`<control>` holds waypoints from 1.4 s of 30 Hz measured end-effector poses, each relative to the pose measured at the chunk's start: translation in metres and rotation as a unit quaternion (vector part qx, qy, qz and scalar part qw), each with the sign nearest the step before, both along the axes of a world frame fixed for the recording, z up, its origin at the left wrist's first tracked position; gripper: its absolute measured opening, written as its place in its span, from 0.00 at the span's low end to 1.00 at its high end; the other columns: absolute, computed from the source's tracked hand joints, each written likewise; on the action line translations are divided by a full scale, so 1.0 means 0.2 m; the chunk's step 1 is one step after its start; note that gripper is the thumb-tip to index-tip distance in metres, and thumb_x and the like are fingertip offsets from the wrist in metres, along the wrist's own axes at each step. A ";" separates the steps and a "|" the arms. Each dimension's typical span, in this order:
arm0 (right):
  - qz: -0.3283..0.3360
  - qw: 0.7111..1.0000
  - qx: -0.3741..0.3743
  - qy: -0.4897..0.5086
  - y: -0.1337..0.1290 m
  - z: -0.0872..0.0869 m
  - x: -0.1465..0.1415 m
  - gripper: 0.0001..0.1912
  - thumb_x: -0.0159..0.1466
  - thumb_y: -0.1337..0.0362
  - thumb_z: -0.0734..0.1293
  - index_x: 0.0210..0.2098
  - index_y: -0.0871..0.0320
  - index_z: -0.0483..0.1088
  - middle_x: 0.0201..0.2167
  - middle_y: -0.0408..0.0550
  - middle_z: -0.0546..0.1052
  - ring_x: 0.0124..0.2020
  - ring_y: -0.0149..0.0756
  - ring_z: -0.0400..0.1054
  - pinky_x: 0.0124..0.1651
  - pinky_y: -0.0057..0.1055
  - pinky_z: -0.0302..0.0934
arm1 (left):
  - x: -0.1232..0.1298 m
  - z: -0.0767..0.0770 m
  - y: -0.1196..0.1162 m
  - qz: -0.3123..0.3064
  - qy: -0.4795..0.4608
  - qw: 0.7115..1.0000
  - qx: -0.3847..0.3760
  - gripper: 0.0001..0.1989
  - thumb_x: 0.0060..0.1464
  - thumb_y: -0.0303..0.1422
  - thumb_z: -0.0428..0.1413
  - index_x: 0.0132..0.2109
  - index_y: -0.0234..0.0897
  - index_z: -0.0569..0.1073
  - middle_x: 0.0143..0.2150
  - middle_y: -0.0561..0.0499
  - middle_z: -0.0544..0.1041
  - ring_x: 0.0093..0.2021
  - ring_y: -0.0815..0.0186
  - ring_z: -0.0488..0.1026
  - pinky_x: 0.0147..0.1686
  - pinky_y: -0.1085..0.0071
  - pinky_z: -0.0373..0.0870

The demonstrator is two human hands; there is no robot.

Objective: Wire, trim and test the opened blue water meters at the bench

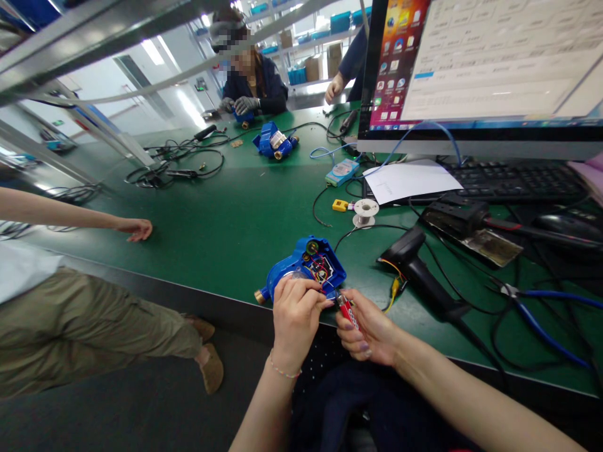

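Observation:
A blue water meter (pixel 277 273) lies at the table's front edge, its housing open and coloured wires (pixel 321 271) showing inside. A brass threaded end (pixel 259 297) sticks out at its left. My left hand (pixel 298 307) rests over the meter's near side, fingers pinched together close to the wires; whatever is between the fingertips is hidden. In my right hand (pixel 365 329) is a red lighter (pixel 347 312), gripped with its metal top toward the meter's near right corner, close to my left fingertips. I cannot make out a flame.
To the right lie a barcode scanner (pixel 424 276), blue-handled pliers (pixel 532 314), a solder spool (pixel 365 212) and cables. A monitor (pixel 480 69) and keyboard (pixel 527 182) stand behind. Another blue meter (pixel 274 141) sits farther back. A gloved co-worker (pixel 254 81) works opposite; another person's hand (pixel 136 228) is at left.

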State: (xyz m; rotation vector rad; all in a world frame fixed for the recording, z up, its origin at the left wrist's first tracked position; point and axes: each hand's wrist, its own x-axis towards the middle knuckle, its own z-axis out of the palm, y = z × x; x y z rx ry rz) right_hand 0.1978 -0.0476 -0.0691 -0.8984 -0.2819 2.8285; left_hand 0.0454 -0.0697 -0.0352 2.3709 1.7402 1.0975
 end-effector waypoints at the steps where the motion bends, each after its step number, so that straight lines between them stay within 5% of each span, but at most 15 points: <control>1: 0.004 1.000 0.006 -0.002 -0.01 0.01 0.00 0.32 0.62 0.46 0.42 0.13 0.58 0.55 0.06 0.37 0.51 0.07 0.23 0.43 0.08 0.19 0.38 | 0.00 0.00 0.00 -0.001 0.000 1.000 -0.002 0.06 0.50 0.29 0.58 0.27 0.38 0.71 0.32 0.54 0.75 0.37 0.67 0.71 0.48 0.62 0.60; 10: 0.021 1.000 0.018 -0.004 -0.01 0.02 0.01 0.30 0.62 0.50 0.41 0.13 0.57 0.55 0.06 0.38 0.51 0.07 0.24 0.43 0.08 0.20 0.37 | 0.01 0.01 0.00 -0.001 0.000 1.000 0.003 0.06 0.50 0.29 0.59 0.27 0.38 0.70 0.32 0.55 0.75 0.37 0.68 0.70 0.49 0.63 0.59; 14: 0.001 1.000 0.021 -0.021 -0.02 0.03 0.01 0.33 0.62 0.44 0.41 0.14 0.58 0.55 0.07 0.37 0.51 0.07 0.23 0.43 0.10 0.20 0.35 | 0.01 0.00 0.00 -0.004 0.002 1.000 -0.002 0.06 0.51 0.29 0.58 0.28 0.39 0.70 0.32 0.55 0.75 0.38 0.68 0.70 0.49 0.62 0.59; 17: -0.056 0.990 0.101 -0.079 0.00 0.04 0.06 0.34 0.61 0.38 0.42 0.18 0.58 0.58 0.09 0.36 0.53 0.09 0.22 0.44 0.13 0.20 0.37 | 0.00 0.00 0.00 -0.007 0.003 1.000 -0.005 0.06 0.53 0.30 0.56 0.28 0.38 0.70 0.32 0.55 0.75 0.37 0.68 0.71 0.49 0.63 0.59; 19: -0.113 0.945 0.254 -0.171 0.06 0.03 0.11 0.31 0.61 0.39 0.47 0.25 0.58 0.62 0.13 0.36 0.57 0.12 0.23 0.49 0.15 0.21 0.42 | 0.00 0.01 0.01 -0.004 0.006 1.000 -0.006 0.06 0.54 0.29 0.55 0.29 0.38 0.69 0.32 0.55 0.75 0.37 0.69 0.71 0.50 0.63 0.58; 22: -0.140 0.757 0.525 -0.362 0.18 0.01 0.18 0.23 0.61 0.46 0.54 0.32 0.58 0.66 0.20 0.42 0.64 0.20 0.30 0.60 0.23 0.28 0.56 | 0.00 0.00 0.02 0.020 0.015 1.000 0.007 0.01 0.55 0.29 0.53 0.35 0.39 0.69 0.33 0.55 0.75 0.37 0.68 0.71 0.50 0.64 0.58; 24: -0.139 0.660 0.599 -0.433 0.23 -0.02 0.19 0.16 0.59 0.52 0.60 0.32 0.59 0.67 0.26 0.49 0.68 0.31 0.39 0.65 0.36 0.38 0.61 | 0.01 0.00 0.03 0.041 0.030 0.998 0.026 0.05 0.55 0.29 0.53 0.41 0.38 0.69 0.34 0.54 0.76 0.37 0.68 0.71 0.50 0.65 0.58; 26: -0.154 0.614 0.625 -0.457 0.25 -0.03 0.17 0.12 0.55 0.59 0.65 0.35 0.60 0.69 0.35 0.56 0.70 0.42 0.47 0.64 0.48 0.47 0.56 | 0.01 0.00 0.05 0.049 0.052 0.997 0.040 0.08 0.55 0.29 0.53 0.44 0.38 0.69 0.35 0.53 0.76 0.38 0.68 0.71 0.49 0.66 0.58; 30: -0.172 0.480 0.760 -0.404 0.21 -0.01 0.09 0.10 0.58 0.64 0.65 0.39 0.60 0.72 0.40 0.56 0.71 0.45 0.44 0.64 0.49 0.44 0.58 | 0.00 0.01 0.06 0.036 0.090 0.994 0.044 0.09 0.56 0.28 0.53 0.45 0.40 0.71 0.35 0.54 0.76 0.37 0.69 0.70 0.48 0.65 0.58; 34: -0.210 0.456 0.806 -0.314 0.21 0.03 0.02 0.06 0.57 0.65 0.68 0.34 0.57 0.74 0.32 0.48 0.72 0.36 0.35 0.67 0.40 0.34 0.63 | -0.03 0.04 0.08 0.031 0.084 0.996 0.027 0.10 0.56 0.27 0.51 0.44 0.41 0.72 0.34 0.54 0.76 0.37 0.69 0.71 0.47 0.65 0.58; 42: -0.233 0.509 0.779 -0.284 0.32 0.08 -0.17 0.04 0.55 0.67 0.70 0.32 0.55 0.76 0.28 0.43 0.73 0.32 0.31 0.66 0.38 0.31 0.61 | -0.20 0.10 0.21 0.058 -0.055 0.996 -0.047 0.04 0.52 0.32 0.55 0.35 0.41 0.75 0.32 0.54 0.78 0.32 0.67 0.73 0.48 0.63 0.64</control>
